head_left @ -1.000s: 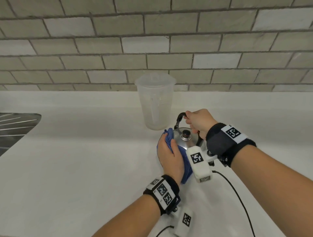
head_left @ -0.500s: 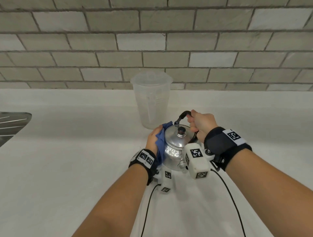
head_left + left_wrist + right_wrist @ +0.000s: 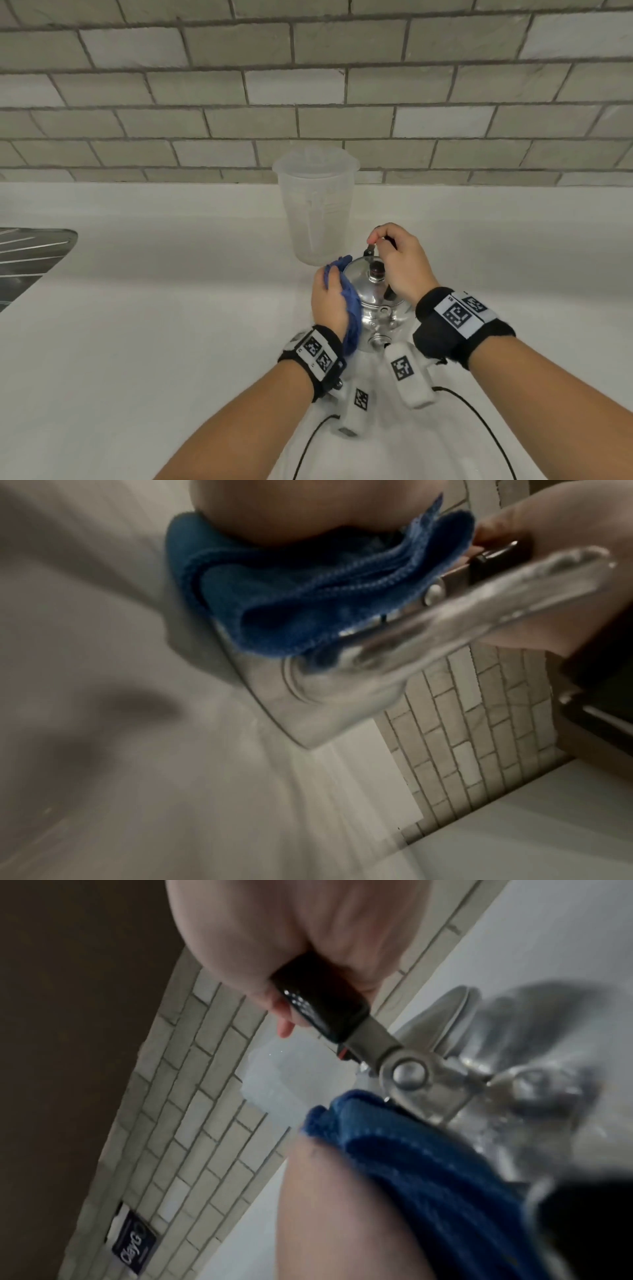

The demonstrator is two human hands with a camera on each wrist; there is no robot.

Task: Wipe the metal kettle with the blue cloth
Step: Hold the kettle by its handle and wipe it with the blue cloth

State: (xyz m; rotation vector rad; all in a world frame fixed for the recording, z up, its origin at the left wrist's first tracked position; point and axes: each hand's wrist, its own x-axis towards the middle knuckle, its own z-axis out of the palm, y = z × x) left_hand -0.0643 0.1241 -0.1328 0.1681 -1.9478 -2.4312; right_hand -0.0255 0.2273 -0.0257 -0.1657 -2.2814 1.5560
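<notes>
A shiny metal kettle (image 3: pixel 374 301) with a dark lid knob stands on the white counter (image 3: pixel 171 325). My left hand (image 3: pixel 328 298) holds the bunched blue cloth (image 3: pixel 351 310) against the kettle's left side, fingers curved round it. My right hand (image 3: pixel 399 263) grips the kettle's black handle (image 3: pixel 368 249) above the lid. The left wrist view shows the cloth (image 3: pixel 308 596) under my palm on the kettle wall (image 3: pixel 342 696). In the right wrist view my fingers wrap the black handle (image 3: pixel 318 1001), and the cloth (image 3: pixel 428 1177) lies beside the handle's rivet.
A tall translucent plastic cup (image 3: pixel 317 212) stands just behind the kettle, near the grey tiled wall (image 3: pixel 308 102). A steel sink drainboard (image 3: pixel 27 257) lies at the far left. Black cables (image 3: pixel 479 428) run from my wrist cameras across the counter toward me.
My left hand has slid the cloth from the kettle's near side round to its left side. My right hand has shifted along the handle and now sits over the lid.
</notes>
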